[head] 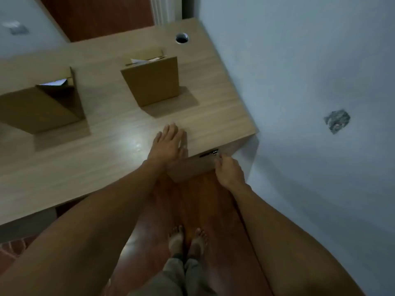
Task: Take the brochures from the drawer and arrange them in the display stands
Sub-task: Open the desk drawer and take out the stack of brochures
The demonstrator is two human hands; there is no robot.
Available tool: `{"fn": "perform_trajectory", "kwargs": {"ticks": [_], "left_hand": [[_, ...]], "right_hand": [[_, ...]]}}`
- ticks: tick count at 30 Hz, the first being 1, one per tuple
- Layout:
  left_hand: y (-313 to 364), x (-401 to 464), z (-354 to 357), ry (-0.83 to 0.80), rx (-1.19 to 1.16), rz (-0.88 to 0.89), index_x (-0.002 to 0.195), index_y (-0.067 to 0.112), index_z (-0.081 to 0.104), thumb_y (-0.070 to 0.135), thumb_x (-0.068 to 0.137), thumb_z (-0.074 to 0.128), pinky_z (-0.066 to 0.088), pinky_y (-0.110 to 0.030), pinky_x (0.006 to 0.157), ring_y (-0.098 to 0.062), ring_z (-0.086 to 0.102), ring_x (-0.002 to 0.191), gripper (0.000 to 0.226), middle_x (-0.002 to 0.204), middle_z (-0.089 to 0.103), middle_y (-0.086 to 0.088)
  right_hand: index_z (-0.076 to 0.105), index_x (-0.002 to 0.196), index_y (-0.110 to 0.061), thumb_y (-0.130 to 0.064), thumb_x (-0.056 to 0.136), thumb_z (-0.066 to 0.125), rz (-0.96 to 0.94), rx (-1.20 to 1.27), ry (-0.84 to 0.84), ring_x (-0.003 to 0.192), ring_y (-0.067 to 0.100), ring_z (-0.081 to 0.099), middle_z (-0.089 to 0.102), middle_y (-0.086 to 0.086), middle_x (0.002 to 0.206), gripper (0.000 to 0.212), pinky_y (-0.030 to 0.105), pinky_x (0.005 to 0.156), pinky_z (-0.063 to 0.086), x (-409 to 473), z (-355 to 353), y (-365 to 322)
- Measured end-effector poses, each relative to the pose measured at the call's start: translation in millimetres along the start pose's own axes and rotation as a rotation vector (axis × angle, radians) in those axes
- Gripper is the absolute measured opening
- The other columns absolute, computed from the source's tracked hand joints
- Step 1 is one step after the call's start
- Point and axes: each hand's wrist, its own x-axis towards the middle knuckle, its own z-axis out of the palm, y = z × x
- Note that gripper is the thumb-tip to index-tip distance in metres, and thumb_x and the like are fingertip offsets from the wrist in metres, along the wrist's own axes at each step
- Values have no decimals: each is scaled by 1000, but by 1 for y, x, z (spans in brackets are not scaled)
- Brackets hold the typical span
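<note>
Two brown cardboard display stands sit on the wooden desk (102, 133): the left stand (40, 105) and the right stand (152, 81), each with white paper showing at its top. My left hand (168, 144) rests flat on the desk's front right edge, fingers straight. Below the edge is the drawer front (196, 166), closed, with a dark slot and a metal lock (210, 153). My right hand (228, 170) is at the lock, its fingertips pinching something small there; what it is I cannot make out. The drawer's contents are hidden.
A pale wall (310, 103) runs close along the desk's right side. A round cable hole (182, 38) is at the desk's far right corner. My bare feet (188, 240) stand on the reddish floor in front of the drawer.
</note>
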Motion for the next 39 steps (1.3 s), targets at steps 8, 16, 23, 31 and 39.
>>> {"fn": "perform_trajectory", "kwargs": {"ticks": [8,16,23,31,39], "left_hand": [[-20,2,33,116,-31,16,164,27,3,48,109,21,-10,-39,125,-20,-15,157,62,172,-10,-3],[-22,3,38,123,-13,-1,164,28,2,49,109,19,-10,-40,126,-19,-16,157,62,172,-11,-3],[-20,3,33,89,-4,6,164,25,3,49,109,22,-7,-43,126,-23,-13,158,64,172,-9,-8],[-7,-2,29,76,7,-49,163,23,13,44,108,31,4,-49,127,-29,-4,158,61,172,-1,-10],[-7,-20,41,53,25,-26,148,22,28,46,105,28,28,-59,118,-41,21,151,49,162,23,-17]], "right_hand": [[54,94,-15,-29,105,35,167,-2,0,90,29,64,66,11,103,27,44,83,56,45,29,4],[61,98,-12,-30,105,38,182,-75,48,85,28,62,66,9,100,30,40,81,54,43,39,21],[64,102,-12,-28,105,45,234,-52,78,84,28,67,63,2,86,25,38,74,53,-7,43,49],[64,105,-13,-27,104,44,312,-41,72,88,29,66,65,4,92,25,35,72,46,-64,44,88],[66,103,-12,-26,102,45,345,-50,47,93,35,68,69,11,99,26,46,84,57,-106,41,111]]}}
